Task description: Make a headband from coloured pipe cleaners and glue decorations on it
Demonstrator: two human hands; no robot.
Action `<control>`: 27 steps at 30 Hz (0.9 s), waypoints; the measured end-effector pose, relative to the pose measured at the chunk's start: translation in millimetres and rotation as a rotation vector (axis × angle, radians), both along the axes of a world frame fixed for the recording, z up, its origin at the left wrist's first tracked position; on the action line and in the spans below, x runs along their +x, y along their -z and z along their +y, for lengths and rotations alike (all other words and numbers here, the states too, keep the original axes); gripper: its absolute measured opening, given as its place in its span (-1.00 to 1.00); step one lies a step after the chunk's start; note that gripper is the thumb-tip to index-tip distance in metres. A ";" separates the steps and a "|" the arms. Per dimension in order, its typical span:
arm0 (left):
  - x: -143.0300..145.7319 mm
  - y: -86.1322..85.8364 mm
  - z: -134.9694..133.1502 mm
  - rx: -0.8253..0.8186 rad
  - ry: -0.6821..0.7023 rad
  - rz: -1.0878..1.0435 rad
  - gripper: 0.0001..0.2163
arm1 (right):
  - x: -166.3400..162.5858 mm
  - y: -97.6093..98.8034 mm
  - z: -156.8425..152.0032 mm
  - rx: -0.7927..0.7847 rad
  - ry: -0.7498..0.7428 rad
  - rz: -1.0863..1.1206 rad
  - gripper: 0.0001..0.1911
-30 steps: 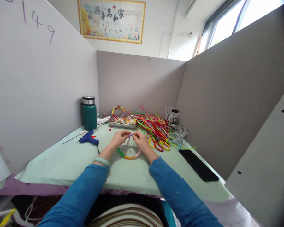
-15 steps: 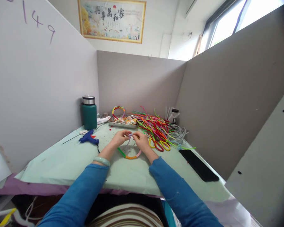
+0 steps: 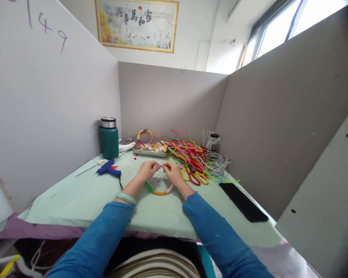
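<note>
My left hand [image 3: 146, 171] and my right hand [image 3: 173, 173] meet at the far side of a hoop [image 3: 160, 193] wrapped in green, orange and pink fuzzy sections. Between my fingertips shows a short bit of purple pipe cleaner [image 3: 159, 166]. Both hands are closed in a pinch on it, the left from one side and the right from the other. My fingers and palms hide much of the hoop's upper part. Its near arc lies low above or on the pale table cover; I cannot tell which.
A blue glue gun [image 3: 109, 168] lies left, before a green bottle [image 3: 109, 142]. At the back are a metal tray [image 3: 150, 153] of small pieces, a finished-looking colourful hoop [image 3: 145, 131] and a heap of pipe cleaners [image 3: 191, 154]. A black phone-like slab [image 3: 243, 202] rests right. Grey partitions enclose the table.
The purple pipe cleaner's loose end, which hung below my fingers, no longer shows. My left hand has shifted slightly and its fingers have drawn in closer around the purple piece.
</note>
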State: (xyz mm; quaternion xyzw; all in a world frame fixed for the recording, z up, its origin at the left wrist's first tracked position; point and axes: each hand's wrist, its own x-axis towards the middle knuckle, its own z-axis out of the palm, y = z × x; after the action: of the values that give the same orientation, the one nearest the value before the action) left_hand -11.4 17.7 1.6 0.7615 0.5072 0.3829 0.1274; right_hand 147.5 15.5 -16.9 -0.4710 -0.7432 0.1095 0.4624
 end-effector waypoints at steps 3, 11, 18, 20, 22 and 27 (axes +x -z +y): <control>-1.0 -0.6 1.9 -0.047 -0.025 -0.005 -0.79 | -0.3 0.3 0.2 -0.006 0.000 -0.006 -0.82; -2.8 -0.3 2.7 -0.276 -0.066 -0.164 -0.73 | -0.6 4.2 2.3 -0.013 -0.023 -0.021 -0.81; -0.7 0.1 0.6 -0.345 0.011 -0.203 -0.74 | -0.7 4.7 -0.9 0.005 -0.042 -0.093 -0.78; 0.0 -0.6 -0.5 -0.385 0.024 -0.242 -0.73 | -0.7 5.4 -0.5 0.019 -0.049 -0.101 -0.77; 0.4 -1.3 -1.4 -0.433 0.023 -0.287 -0.72 | -0.8 6.2 0.3 0.037 -0.058 -0.106 -0.77; -0.2 0.3 -0.7 -0.445 0.024 -0.281 -0.72 | -0.7 7.8 3.3 0.020 -0.043 -0.104 -0.77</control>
State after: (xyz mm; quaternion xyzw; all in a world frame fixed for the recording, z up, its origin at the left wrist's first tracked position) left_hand -11.6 17.0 1.3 0.6600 0.5473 0.3624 0.3654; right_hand 146.8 18.7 -24.7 -0.4554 -0.7771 0.0876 0.4255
